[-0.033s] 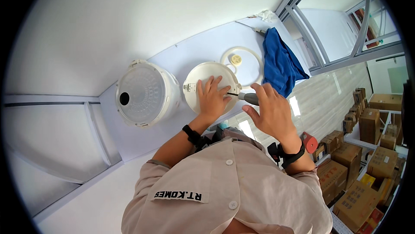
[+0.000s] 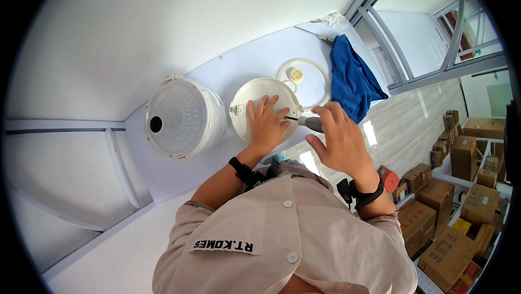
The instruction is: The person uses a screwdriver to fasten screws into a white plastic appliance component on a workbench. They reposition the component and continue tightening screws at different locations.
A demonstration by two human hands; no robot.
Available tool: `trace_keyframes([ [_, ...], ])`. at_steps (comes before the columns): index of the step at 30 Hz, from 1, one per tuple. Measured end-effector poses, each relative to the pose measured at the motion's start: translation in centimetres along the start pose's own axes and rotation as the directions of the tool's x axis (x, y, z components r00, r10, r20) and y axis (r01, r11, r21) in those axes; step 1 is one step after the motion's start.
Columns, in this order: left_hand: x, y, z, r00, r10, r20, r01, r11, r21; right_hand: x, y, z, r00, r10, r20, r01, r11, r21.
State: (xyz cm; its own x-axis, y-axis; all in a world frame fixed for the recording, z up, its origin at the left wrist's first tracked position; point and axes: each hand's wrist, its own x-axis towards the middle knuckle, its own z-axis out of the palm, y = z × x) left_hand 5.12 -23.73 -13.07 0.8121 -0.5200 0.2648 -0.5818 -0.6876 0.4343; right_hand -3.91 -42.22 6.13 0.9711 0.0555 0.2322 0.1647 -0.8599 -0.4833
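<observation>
A round white lid-like part, with a small metal latch at its left edge, lies on the white table in front of me. My left hand rests on it, fingers spread, thumb and forefinger either side of a screwdriver's tip. The screwdriver has a grey handle and a dark shaft lying nearly level across the part's right edge. My right hand is curled loosely round the handle's end, fingers above and thumb below. What the tip touches is hidden by my left fingers.
A white bucket with a dark hole in its top stands at left. Beyond the lid are a pale ring and a small yellowish round cap. A blue cloth drapes over the table's right edge. Cardboard boxes stand on racks at lower right.
My right hand has shifted very slightly, its fingers opening a little around the screwdriver's handle. My left hand and the round part stay where they were.
</observation>
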Motion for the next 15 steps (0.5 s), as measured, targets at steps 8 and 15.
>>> trace_keyframes([
  [8, 0.0, -0.4, 0.3, 1.0, 0.014, -0.003, -0.014, 0.998, -0.058, 0.5, 1.4, 0.0, 0.999, -0.003, 0.044, 0.006, 0.998, -0.066],
  [15, 0.3, -0.6, -0.2, 0.995, -0.012, 0.098, 0.018, 0.998, -0.053, 0.3, 1.6, 0.6, 0.992, 0.087, 0.093, -0.071, 0.983, -0.17],
])
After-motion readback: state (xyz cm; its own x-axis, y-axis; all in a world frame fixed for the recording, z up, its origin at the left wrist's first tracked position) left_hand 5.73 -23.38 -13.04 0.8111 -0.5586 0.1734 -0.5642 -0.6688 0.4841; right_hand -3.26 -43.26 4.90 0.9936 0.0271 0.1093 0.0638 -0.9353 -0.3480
